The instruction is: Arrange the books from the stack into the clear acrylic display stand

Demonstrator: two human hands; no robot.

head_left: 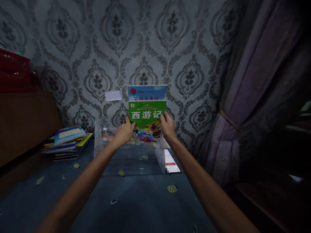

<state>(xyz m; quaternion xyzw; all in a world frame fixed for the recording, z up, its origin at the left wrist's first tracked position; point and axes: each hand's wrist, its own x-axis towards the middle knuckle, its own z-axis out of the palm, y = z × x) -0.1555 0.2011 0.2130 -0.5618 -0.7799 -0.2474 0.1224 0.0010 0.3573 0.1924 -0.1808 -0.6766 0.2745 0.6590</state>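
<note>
Upright, green book (147, 120) stands in clear rack (159, 154) against wall (189, 58), just before blue book (147, 93). Left hand (124, 132) grips its left edge, right hand (167, 126) its right edge, fingers curled round. Phone (172, 163) lies beside rack, right. Book stack (66, 142) lies well apart, left. Curtain (255, 90) hangs right.

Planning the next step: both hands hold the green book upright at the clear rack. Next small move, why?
Probably lower the green book straight down into the clear rack, in front of the blue book. The left hand and right hand grip its side edges, and it stands upright.
</note>
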